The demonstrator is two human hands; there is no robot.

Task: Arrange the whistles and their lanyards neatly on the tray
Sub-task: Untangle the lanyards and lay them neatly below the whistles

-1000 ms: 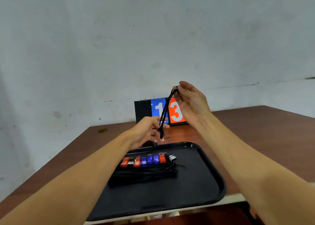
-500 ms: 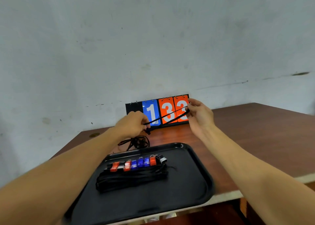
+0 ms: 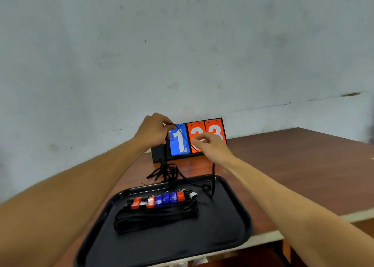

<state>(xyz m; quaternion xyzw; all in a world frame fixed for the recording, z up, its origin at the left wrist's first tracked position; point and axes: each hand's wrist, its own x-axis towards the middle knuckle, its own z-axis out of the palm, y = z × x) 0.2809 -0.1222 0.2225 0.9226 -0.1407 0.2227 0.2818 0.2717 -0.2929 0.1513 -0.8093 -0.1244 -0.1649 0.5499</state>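
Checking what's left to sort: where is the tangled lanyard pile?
Head view: the tangled lanyard pile lies on the table, between the tray's far rim and the scoreboard, below the left hand.

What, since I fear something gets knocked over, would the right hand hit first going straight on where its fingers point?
Probably the flip scoreboard, at its left orange card, just beyond the right hand pinching the lanyard. The depth between them is unclear.

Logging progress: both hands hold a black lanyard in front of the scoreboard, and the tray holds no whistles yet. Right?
No. The head view shows a row of whistles already on the tray, with bundled lanyards. The rest stands: left hand and right hand hold a black lanyard in front of the scoreboard.
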